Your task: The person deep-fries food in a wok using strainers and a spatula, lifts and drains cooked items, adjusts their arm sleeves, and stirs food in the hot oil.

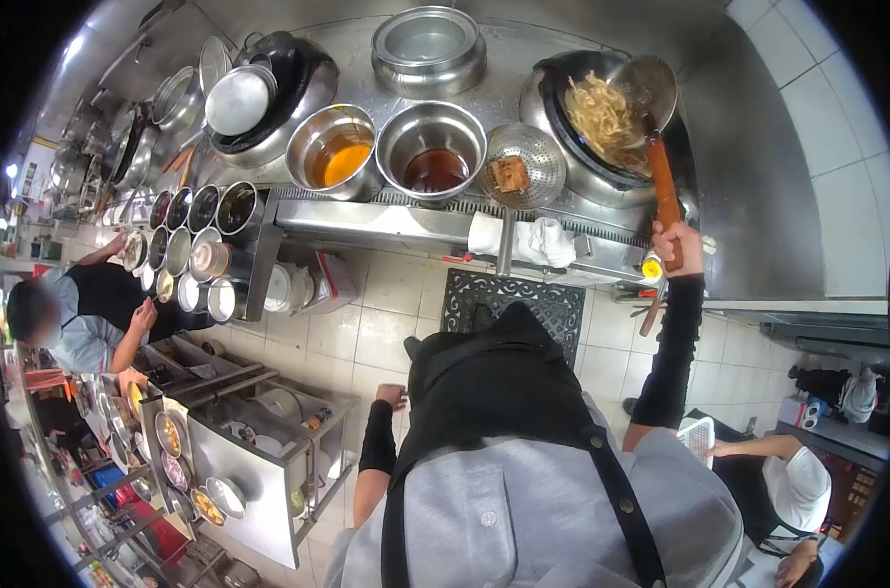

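Observation:
My right hand (678, 250) is wrapped round the wooden handle (664, 191) of a metal ladle (650, 88). The ladle's bowl rests over the right side of a dark wok (562, 98), against pale, noodle-like strips of food (597, 113). Down beside my apron hangs my left hand (392, 396), away from the stove; its fingers look curled, with nothing visible in them. Left of the wok lies a perforated strainer (543, 176) holding a brown block of food (510, 174). Next to it stand a pot of dark red liquid (432, 147) and a pot of orange liquid (331, 147).
A lidded metal pot (428, 49) stands behind the pots. White cloths (546, 242) lie on the stove's front edge. At left, a person (92, 304) works by several seasoning containers (208, 206). Another person (783, 480) at lower right holds a white basket (697, 438).

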Available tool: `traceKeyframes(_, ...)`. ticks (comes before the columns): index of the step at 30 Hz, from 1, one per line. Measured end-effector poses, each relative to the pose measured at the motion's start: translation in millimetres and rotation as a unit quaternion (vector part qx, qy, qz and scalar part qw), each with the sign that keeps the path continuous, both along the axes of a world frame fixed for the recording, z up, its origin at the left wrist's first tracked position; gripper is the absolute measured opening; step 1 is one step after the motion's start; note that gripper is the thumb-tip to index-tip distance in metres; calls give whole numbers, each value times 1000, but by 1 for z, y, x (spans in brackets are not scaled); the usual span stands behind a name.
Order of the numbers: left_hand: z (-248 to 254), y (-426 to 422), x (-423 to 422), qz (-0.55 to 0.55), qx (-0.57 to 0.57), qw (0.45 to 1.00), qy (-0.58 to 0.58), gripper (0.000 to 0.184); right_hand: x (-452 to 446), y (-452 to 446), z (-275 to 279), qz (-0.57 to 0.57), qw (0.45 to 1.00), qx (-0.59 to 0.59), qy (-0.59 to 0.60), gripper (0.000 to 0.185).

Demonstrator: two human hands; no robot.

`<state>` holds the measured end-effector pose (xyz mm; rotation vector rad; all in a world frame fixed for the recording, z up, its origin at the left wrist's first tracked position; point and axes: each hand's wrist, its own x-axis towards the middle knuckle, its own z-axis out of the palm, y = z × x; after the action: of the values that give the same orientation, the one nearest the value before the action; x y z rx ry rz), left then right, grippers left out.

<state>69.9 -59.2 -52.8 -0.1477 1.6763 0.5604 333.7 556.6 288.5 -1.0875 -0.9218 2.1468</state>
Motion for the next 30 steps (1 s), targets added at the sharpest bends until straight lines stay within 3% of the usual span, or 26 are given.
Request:
traceKeyframes(1,21,2,11,113,-66,991,-37,28,-2,-2,5,-2,999,12,-32,24)
traceKeyframes(3,23,-13,25,95,-90,991,-41,28,-19,-18,28,-38,997,38,-53,19)
traceKeyframes(7,-3,-30,36,-189,16,978,81,23,-36,-32,57,-63,992,82,-78,16)
traceKeyframes(12,-40,-8,19,-532,98,807,238,21,-36,-24,72,-77,994,70,-17,20)
traceKeyframes(14,-71,-7,14,-637,116,678,349,20,-34,-22,78,-80,995,64,21,21)
traceKeyframes(15,-70,-1,12,-618,65,713,326,23,-31,-21,82,-82,994,62,31,22)
traceKeyframes(17,-63,-3,11,-330,78,920,194,24,-29,-23,84,-123,989,74,28,20)
traceKeyframes(18,-52,-3,9,-168,81,975,117,24,-23,-14,76,-132,988,80,-12,19)
traceKeyframes(19,-39,-3,6,-2,81,996,34,25,-8,1,60,-142,985,84,-53,20)
traceKeyframes(22,20,16,7,182,58,981,-42,22,0,7,45,-186,955,150,-178,9)
traceKeyframes(25,10,16,10,205,-8,977,-64,22,-6,2,36,-224,916,196,-267,3)
traceKeyframes(26,-49,-5,13,-42,74,996,-15,21,-5,1,30,-234,905,203,-292,5)
traceKeyframes(27,-102,-24,16,-417,118,886,163,21,7,12,15,-216,919,170,-282,5)
traceKeyframes(28,-91,-18,16,-571,152,739,323,21,7,9,12,-219,934,145,-242,6)
traceKeyframes(30,-72,-15,13,-574,128,723,363,22,6,2,5,-220,957,97,-161,9)
